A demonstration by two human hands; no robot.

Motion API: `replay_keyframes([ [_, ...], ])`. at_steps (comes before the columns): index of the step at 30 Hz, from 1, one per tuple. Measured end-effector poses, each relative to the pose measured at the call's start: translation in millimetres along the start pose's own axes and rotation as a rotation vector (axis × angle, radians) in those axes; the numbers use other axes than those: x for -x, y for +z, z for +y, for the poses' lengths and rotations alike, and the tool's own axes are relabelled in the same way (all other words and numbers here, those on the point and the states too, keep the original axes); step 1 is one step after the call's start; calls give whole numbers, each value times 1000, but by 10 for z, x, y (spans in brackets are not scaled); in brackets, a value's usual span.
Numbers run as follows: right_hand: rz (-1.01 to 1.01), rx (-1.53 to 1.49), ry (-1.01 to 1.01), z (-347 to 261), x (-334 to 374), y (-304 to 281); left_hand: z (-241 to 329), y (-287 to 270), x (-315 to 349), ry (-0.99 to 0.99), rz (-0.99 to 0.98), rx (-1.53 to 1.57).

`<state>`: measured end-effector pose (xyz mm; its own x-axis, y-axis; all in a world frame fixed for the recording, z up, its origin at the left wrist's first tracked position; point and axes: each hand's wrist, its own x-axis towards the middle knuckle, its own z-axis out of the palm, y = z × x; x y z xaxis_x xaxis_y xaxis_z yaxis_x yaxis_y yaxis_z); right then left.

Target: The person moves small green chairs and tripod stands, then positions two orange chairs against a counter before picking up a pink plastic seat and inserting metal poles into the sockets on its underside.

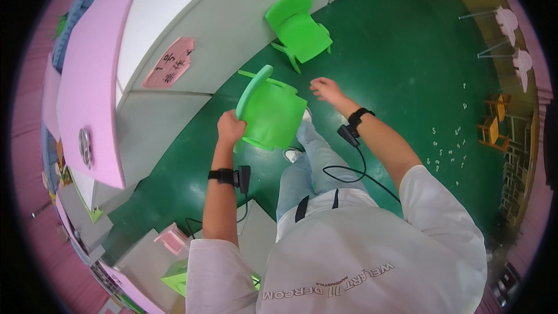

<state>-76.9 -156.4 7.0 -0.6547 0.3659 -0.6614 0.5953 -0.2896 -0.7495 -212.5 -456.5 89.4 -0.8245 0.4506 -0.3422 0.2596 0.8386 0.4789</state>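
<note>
A small bright green plastic chair (273,117) is in front of me, tipped somewhat, with its backrest toward my left side. My left hand (231,128) grips the backrest's edge, fingers wrapped round it. To the right of this chair my right hand (326,89) is held in the air, apart from it, fingers loosely curled and partly spread, with nothing seen in them. A second green chair (305,38) stands farther off by the grey-white counter, upright on the floor. Whether the held chair's legs touch the floor I cannot tell.
A long grey-white counter (197,40) with a pink top (90,104) runs along the left. The green floor (395,70) spreads to the right, with white marks on it. Wooden chairs (493,131) and pink seats stand at the far right. Behind me on the left is a pink chair (171,238).
</note>
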Motion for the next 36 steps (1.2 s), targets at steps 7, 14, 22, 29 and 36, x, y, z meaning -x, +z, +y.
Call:
replay_keyframes([
  [7,-218,-94,73,-207,-826,807,-699,539,-1425,13,-183,-127],
  [14,-263,-476,392,-135,-1887,1510,-1151,1155,-2533,98,-317,-196],
  [22,-209,-270,229,95,-2844,2112,-1600,1290,-3709,241,-327,-120],
  [29,-110,-681,226,-81,-3382,2513,-1841,1226,-4058,95,-273,-280],
  [36,-139,-547,223,-270,-3701,2952,-1984,1017,-4135,76,-188,-318],
])
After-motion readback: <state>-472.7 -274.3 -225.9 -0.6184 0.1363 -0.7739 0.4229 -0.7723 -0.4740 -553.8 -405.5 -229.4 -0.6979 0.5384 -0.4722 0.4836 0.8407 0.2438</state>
